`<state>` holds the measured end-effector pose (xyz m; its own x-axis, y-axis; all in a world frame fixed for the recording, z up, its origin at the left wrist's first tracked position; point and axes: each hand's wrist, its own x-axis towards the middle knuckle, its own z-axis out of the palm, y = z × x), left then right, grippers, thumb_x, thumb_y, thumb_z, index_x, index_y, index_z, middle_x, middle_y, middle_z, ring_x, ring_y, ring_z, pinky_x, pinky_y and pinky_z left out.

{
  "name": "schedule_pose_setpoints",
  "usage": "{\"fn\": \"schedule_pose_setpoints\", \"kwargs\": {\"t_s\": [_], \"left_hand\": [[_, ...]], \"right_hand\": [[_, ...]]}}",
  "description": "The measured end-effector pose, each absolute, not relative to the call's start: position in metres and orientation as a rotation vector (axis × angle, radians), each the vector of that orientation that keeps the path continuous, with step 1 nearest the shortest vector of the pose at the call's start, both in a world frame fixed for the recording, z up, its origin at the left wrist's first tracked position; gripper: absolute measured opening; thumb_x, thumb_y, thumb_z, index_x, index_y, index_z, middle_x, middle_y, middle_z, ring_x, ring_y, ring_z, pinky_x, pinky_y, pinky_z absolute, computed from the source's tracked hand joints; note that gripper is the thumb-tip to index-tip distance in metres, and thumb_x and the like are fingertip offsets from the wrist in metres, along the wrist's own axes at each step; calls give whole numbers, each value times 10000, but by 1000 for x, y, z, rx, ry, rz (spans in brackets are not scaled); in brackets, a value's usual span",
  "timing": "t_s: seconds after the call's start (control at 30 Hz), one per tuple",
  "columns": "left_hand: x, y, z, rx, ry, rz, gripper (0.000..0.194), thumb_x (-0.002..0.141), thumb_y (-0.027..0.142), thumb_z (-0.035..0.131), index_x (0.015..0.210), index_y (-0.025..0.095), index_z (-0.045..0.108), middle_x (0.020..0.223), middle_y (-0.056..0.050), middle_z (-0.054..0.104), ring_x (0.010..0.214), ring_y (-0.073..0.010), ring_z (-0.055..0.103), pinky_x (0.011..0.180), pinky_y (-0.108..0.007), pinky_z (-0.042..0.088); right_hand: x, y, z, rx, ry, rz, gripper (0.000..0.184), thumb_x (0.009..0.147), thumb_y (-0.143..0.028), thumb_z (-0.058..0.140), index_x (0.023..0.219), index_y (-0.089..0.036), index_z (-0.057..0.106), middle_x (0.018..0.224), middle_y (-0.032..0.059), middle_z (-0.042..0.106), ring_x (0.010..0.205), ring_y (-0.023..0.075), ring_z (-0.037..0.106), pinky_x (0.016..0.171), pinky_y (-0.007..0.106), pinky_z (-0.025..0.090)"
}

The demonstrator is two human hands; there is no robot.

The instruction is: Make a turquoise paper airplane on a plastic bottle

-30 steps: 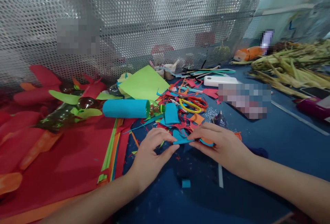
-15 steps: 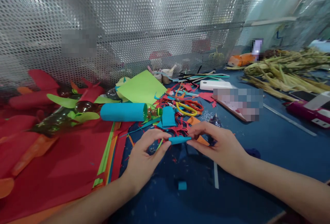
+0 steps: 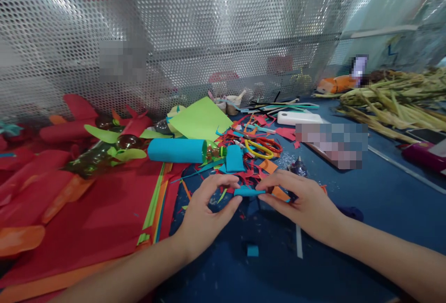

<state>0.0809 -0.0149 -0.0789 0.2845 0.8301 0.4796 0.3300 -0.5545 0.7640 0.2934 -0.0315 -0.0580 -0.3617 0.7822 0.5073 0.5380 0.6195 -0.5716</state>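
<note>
A small rolled blue foam piece (image 3: 248, 192) is pinched at its two ends, just above the blue table (image 3: 365, 210). My left hand (image 3: 205, 212) grips its left end between thumb and fingers. My right hand (image 3: 301, 203) grips its right end the same way. Just beyond my hands lie red, blue and orange paper scraps (image 3: 258, 163), a folded blue foam piece (image 3: 235, 158) and yellow-and-red-handled scissors (image 3: 263, 147). A bottle wrapped in blue foam (image 3: 179, 149) lies on its side further left.
Red, orange and green foam sheets (image 3: 104, 219) cover the left. A small blue square scrap (image 3: 252, 250) lies near me. A green sheet (image 3: 200, 119) leans by the perforated metal screen (image 3: 209, 29). Dried husks (image 3: 393, 96) and a white case (image 3: 299, 117) sit at the right.
The blue piece went from a flat scrap to a tight little roll held end to end between my hands. The view shifted slightly; my hands stayed in the same spot.
</note>
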Motion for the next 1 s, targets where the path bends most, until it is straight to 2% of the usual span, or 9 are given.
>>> {"fn": "schedule_pose_setpoints", "kwargs": {"t_s": [0.17,0.33,0.67,0.77,0.87,1.0], "left_hand": [[82,-15,-73,2124,979,1235,43,820,197,624,823,237,639,831,-17,686,834,-186,620,813,-338,493],[80,-17,-74,2115,1021,1199,16,827,226,639,838,233,648,846,-19,692,861,-188,612,826,-344,480],[81,-20,-73,2046,1120,1138,58,784,188,639,783,221,591,839,-9,645,849,-185,603,818,-337,475],[81,-18,-75,2037,1135,1144,80,781,175,627,838,221,595,869,-15,647,856,-185,610,812,-337,482],[82,-16,-77,2134,1053,1140,110,798,153,599,872,232,621,874,-19,674,866,-187,614,820,-341,480],[84,-16,-78,2191,1012,1110,150,742,86,575,792,224,611,810,-7,664,808,-176,617,780,-319,483]], "right_hand": [[293,-33,-60,-1041,-2081,372,108,861,-179,540,908,-243,613,852,16,699,785,157,669,724,259,542],[293,-33,-65,-1038,-2105,304,105,864,-211,542,921,-265,612,852,-9,698,769,147,679,707,241,550],[291,-30,-60,-1049,-2145,152,95,874,-243,508,873,-264,600,805,7,701,719,171,691,656,270,566],[290,-31,-55,-1078,-2181,171,118,869,-206,494,866,-251,604,813,19,707,745,174,690,678,282,565],[290,-27,-45,-1052,-2269,240,103,870,-210,528,873,-236,627,825,22,714,770,167,686,682,266,558],[288,-2,-30,-1143,-2323,228,96,861,-196,587,913,-201,667,873,34,729,785,167,682,694,265,537]]}}
